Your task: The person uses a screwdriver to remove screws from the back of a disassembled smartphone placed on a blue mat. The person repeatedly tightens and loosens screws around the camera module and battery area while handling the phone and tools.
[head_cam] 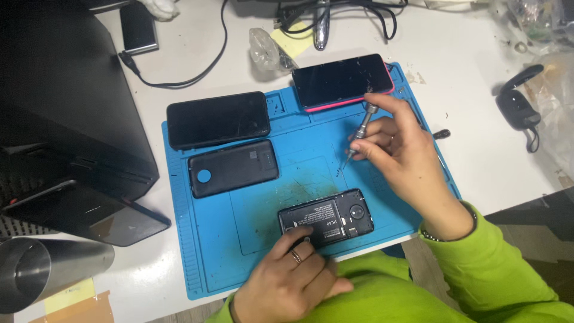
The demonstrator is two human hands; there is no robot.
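The person's right hand (pixel 397 152) pinches a thin metal screwdriver (pixel 359 133), its tip just above the blue rubber mat (pixel 239 251). The left hand (pixel 293 275) presses its fingers on the near edge of an open phone (pixel 326 218), which lies back up near the mat's front edge, its dark insides showing. It looks like the screws are being worked on; next the tip would need to meet a tiny screw head straight on. A flat black back cover (pixel 233 168) lies on the mat, apart from the phone.
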